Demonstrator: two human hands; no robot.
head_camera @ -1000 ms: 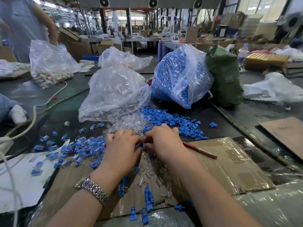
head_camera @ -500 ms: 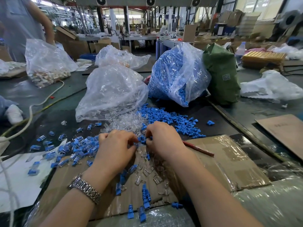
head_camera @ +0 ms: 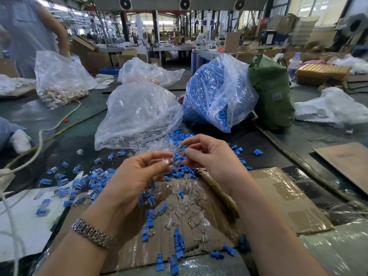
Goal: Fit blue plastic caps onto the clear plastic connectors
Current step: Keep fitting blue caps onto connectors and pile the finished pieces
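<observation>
Both your hands raised over the surface (head_camera: 298, 140), one part pinched in each.

Your left hand (head_camera: 137, 176), palm turned up, pinches a clear connector (head_camera: 168, 160) between thumb and fingertips, other fingers loosely curled. Your right hand (head_camera: 211, 156) pinches a blue cap (head_camera: 183, 146) at its fingertips, just beside the connector; cannot tell if the two touch. Below the hands, loose connectors (head_camera: 185, 212) and caps (head_camera: 179, 242) lie scattered on taped cardboard (head_camera: 278, 196). Capped pieces (head_camera: 87, 180) spread left of the left hand. Behind: a clear bag (head_camera: 137, 114) spilling connectors, a bag of blue caps (head_camera: 217, 92) just right of it, a green bag (head_camera: 272, 92) beside that. A brown stick (head_camera: 217, 192) lies under your right wrist. Metal watch band (head_camera: 91, 233) on left wrist.
</observation>
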